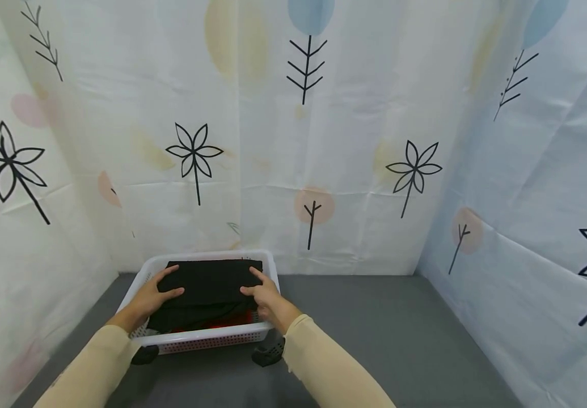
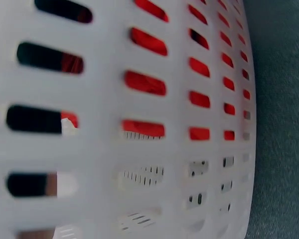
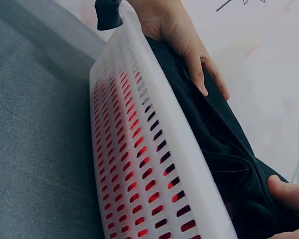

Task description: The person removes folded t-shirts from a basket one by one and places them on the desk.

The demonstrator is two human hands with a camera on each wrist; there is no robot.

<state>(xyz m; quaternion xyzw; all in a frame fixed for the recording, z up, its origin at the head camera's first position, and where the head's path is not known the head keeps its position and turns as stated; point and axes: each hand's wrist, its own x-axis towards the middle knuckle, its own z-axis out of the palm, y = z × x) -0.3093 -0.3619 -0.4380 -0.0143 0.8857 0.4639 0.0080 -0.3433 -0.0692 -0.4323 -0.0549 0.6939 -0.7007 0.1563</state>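
A folded black cloth [image 1: 210,281] lies in a white perforated plastic basket [image 1: 203,336], its upper part a flat rectangle and its nearer part looser and creased. At its left end my left hand [image 1: 151,293] grips it, thumb and index finger showing on top. My right hand [image 1: 269,297] holds the right end in much the same way. The other fingers of both hands are mostly hidden by the cloth and basket. Red cloth [image 1: 229,321] shows beneath the black one and through the basket holes. In the right wrist view, the left hand's [image 3: 182,42] thumb and finger lie along the cloth.
The basket stands on a grey tabletop [image 1: 354,328], near the back left. Pale curtains [image 1: 349,130] printed with plants enclose the back and both sides. Black wrist devices [image 1: 269,352] sit close to the basket's front rim.
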